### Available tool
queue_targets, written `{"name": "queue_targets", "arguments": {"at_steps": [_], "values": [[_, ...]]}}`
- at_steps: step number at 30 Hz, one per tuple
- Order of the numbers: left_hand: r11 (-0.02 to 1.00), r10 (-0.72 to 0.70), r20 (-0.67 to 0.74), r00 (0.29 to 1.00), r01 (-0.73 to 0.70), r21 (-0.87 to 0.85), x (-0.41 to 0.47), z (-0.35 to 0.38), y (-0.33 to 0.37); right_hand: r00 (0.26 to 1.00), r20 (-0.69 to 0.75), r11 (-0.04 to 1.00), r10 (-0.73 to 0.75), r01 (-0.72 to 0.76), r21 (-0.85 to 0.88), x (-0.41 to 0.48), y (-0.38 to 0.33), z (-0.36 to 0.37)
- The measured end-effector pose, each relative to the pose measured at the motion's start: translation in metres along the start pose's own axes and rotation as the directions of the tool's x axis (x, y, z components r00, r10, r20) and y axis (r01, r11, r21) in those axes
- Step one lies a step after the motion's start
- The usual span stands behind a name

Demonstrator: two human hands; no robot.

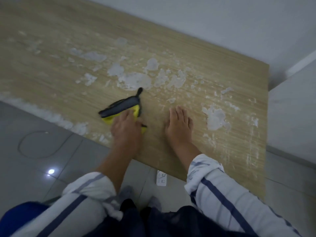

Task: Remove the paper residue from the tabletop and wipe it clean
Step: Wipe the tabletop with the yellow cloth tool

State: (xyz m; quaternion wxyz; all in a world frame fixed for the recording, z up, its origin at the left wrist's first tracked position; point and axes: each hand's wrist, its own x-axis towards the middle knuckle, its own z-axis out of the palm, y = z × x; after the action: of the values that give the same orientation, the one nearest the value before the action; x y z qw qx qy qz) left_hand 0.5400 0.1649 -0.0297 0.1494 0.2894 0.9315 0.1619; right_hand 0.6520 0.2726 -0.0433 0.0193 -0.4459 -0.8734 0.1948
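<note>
A light wood-grain tabletop (pixel 171 159) fills the upper and middle view. White paper residue (pixel 135 79) is stuck across its middle, with a thick patch (pixel 215 118) to the right. My left hand (pixel 124 125) presses flat on a folded yellow and grey cloth (pixel 119 108) near the table's near edge. A dark loop of the cloth points toward the residue. My right hand (pixel 179 127) lies flat on bare wood beside it, fingers straight, touching no residue.
A white wall (pixel 222 23) runs behind the table and a white unit (pixel 294 108) stands at its right end. On the grey tiled floor lie a white power strip (pixel 161 177) under the edge and a looped cable (pixel 37 144) at the left.
</note>
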Motion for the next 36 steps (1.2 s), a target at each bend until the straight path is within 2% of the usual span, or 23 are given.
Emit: {"name": "queue_targets", "arguments": {"at_steps": [4,6,7,10,12,13,14,15,16,18,19,21,23,25,27,29,30,31,32,33,34,35,36], "values": [[0.968,0.252,0.140,0.958,-0.252,-0.014,-0.021,0.016,0.032,1.000,0.013,1.000,0.024,-0.024,0.013,0.011,-0.009,0.002],[0.957,0.270,0.143,0.952,-0.282,0.069,-0.024,0.015,0.010,1.000,0.002,0.999,0.031,-0.031,-0.042,0.014,-0.010,0.005],[0.964,0.236,0.111,0.965,-0.247,0.099,-0.019,0.011,-0.009,1.000,-0.008,0.998,0.025,-0.025,-0.051,0.014,-0.012,0.006],[0.989,-0.089,-0.055,0.994,0.095,0.111,0.006,-0.018,-0.071,1.000,-0.026,0.998,0.010,-0.012,-0.064,0.015,-0.022,0.010],[0.928,-0.364,-0.169,0.916,0.373,0.022,0.026,-0.045,-0.109,1.000,-0.016,0.997,-0.001,0.000,-0.076,0.015,-0.029,0.012],[0.883,-0.464,-0.188,0.865,0.468,-0.026,0.036,-0.054,-0.117,1.000,-0.008,0.997,-0.011,0.011,-0.079,0.015,-0.033,0.013],[0.864,-0.498,-0.199,0.844,0.502,-0.032,0.044,-0.057,-0.114,1.000,0.001,0.996,-0.024,0.024,-0.082,0.016,-0.038,0.014],[0.890,-0.450,-0.199,0.870,0.456,-0.018,0.047,-0.056,-0.104,0.999,0.010,0.996,-0.040,0.040,-0.084,0.018,-0.043,0.016],[0.939,-0.342,-0.177,0.923,0.342,-0.030,0.048,-0.053,-0.085,0.998,0.020,0.996,-0.051,0.053,-0.078,0.020,-0.048,0.018],[0.999,-0.004,-0.052,0.999,0.002,-0.037,0.033,-0.031,-0.045,0.998,0.035,0.997,-0.057,0.059,-0.043,0.024,-0.058,0.021],[0.987,0.162,0.050,0.986,-0.161,-0.021,0.018,-0.017,-0.031,0.998,0.032,0.998,-0.060,0.061,-0.034,0.025,-0.062,0.024],[0.949,0.296,0.164,0.941,-0.309,0.056,0.005,-0.004,-0.032,0.997,0.004,0.996,-0.073,0.073,-0.060,0.029,-0.065,0.027],[0.967,0.208,0.119,0.971,-0.222,0.122,0.027,-0.015,-0.065,0.997,-0.015,0.993,-0.081,0.079,-0.092,0.033,-0.068,0.029],[0.993,-0.027,0.025,0.999,0.024,0.116,0.058,-0.037,-0.109,0.997,-0.013,0.990,-0.081,0.079,-0.115,0.037,-0.074,0.031],[0.956,-0.278,-0.062,0.958,0.283,0.080,0.085,-0.065,-0.146,0.997,-0.002,0.989,-0.079,0.078,-0.126,0.042,-0.081,0.032],[0.915,-0.385,-0.124,0.915,0.395,0.078,0.096,-0.079,-0.151,0.996,0.016,0.988,-0.086,0.087,-0.125,0.048,-0.090,0.035],[0.935,-0.341,-0.116,0.933,0.349,0.063,0.095,-0.079,-0.140,0.995,0.022,0.988,-0.096,0.098,-0.121,0.051,-0.095,0.037],[0.972,-0.226,-0.083,0.971,0.230,0.040,0.090,-0.075,-0.124,0.994,0.022,0.987,-0.106,0.108,-0.117,0.055,-0.100,0.038],[0.998,-0.042,-0.037,0.998,0.043,0.039,0.081,-0.065,-0.106,0.993,0.016,0.987,-0.115,0.116,-0.113,0.060,-0.105,0.038],[0.985,0.165,0.023,0.986,-0.166,0.052,0.066,-0.052,-0.089,0.993,0.012,0.986,-0.119,0.119,-0.116,0.066,-0.109,0.038],[0.938,0.331,0.116,0.937,-0.340,0.072,0.050,-0.041,-0.077,0.994,0.012,0.985,-0.113,0.113,-0.127,0.072,-0.113,0.038],[0.897,0.410,0.182,0.894,-0.432,0.097,0.043,-0.035,-0.075,0.995,0.018,0.985,-0.102,0.104,-0.140,0.077,-0.117,0.038],[0.889,0.416,0.209,0.885,-0.444,0.110,0.047,-0.034,-0.081,0.995,0.022,0.985,-0.096,0.098,-0.143,0.084,-0.121,0.038]]}}
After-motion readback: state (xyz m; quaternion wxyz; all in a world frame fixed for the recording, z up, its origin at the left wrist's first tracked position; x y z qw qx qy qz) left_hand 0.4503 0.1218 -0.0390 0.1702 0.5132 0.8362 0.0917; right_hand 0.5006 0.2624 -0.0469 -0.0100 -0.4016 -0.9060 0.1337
